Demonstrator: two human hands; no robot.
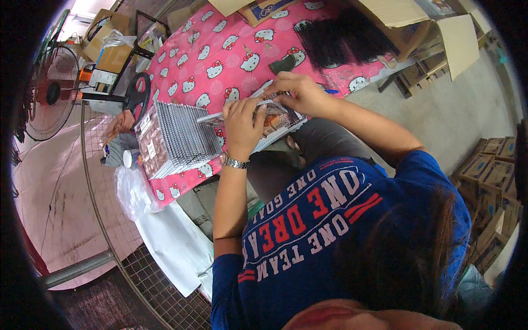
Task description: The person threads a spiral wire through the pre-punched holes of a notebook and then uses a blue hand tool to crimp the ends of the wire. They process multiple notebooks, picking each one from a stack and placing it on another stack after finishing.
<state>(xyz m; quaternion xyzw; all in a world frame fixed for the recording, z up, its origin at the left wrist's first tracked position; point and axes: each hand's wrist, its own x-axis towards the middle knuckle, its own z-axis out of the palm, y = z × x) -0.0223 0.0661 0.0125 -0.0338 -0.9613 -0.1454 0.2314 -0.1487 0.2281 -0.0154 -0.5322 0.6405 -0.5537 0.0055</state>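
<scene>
A spiral-bound notebook (pixel 272 125) with a brown patterned cover lies tilted at the table's near edge, in front of my body. My left hand (pixel 242 124), with a metal-band watch on its wrist, rests over the notebook's left side, fingers bent around its edge. My right hand (pixel 300 93) is curled at the notebook's upper part, thumb and fingertips pinched together there; what lies between them is partly hidden. Left of my left hand stands a tall stack of similar notebooks (pixel 179 137), their spiral edges facing me. A small dark green object (pixel 282 65) lies just beyond my right hand.
A pink cloth with cartoon cats (pixel 214 69) covers the table. Thin black strands (pixel 346 41) lie in a heap at far right, beside an open cardboard box (pixel 410 38). A blue pen (pixel 331 91) is near my right wrist. A fan (pixel 54 93) and plastic bag (pixel 132 190) are at left.
</scene>
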